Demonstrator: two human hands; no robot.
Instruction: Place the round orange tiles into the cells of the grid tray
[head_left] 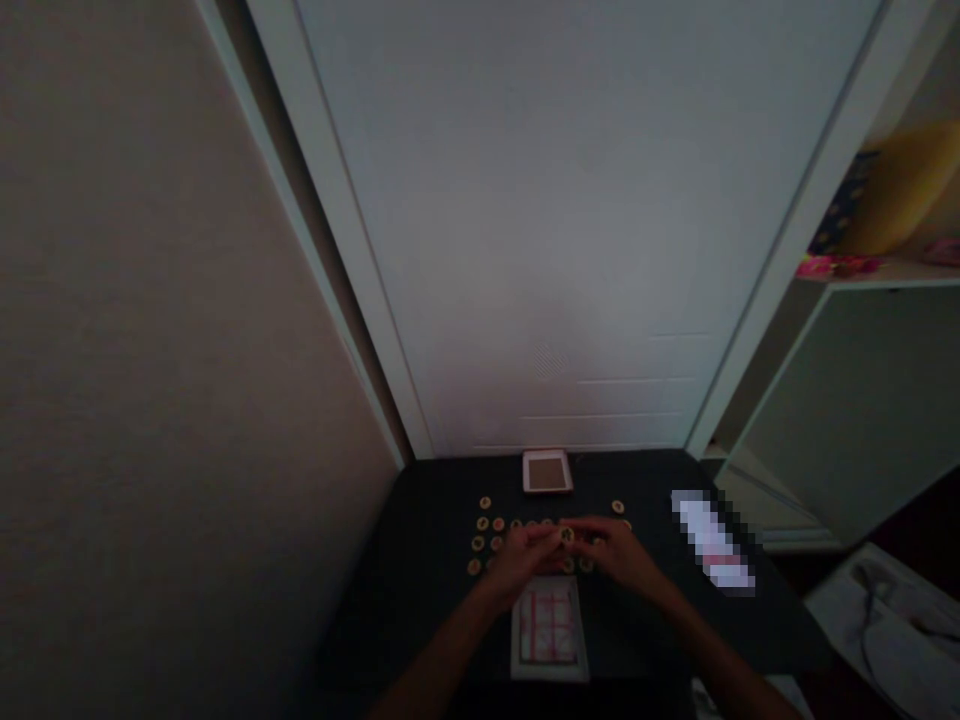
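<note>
My left hand [519,562] and my right hand [619,552] meet over the dark table, fingertips bent inward. Between them is a small round Chinese chess piece [567,535], pale yellow with a dark mark, pinched by the fingers of both hands. More such pieces lie flat in loose rows around and partly beneath my hands, among them one disc [478,544] on the left and another [586,565] near my right fingers. Some are covered by my hands. Closest to me, below the hands, lies a shallow pale box [549,630] showing red grid lines.
A square, white-rimmed tray or lid [547,473] with a brown inside lies at the table's back edge. A bright, pixelated object [712,540] is on the right. A white panel [525,250] rises behind the dark table [405,620]; a wall stands left and shelves right.
</note>
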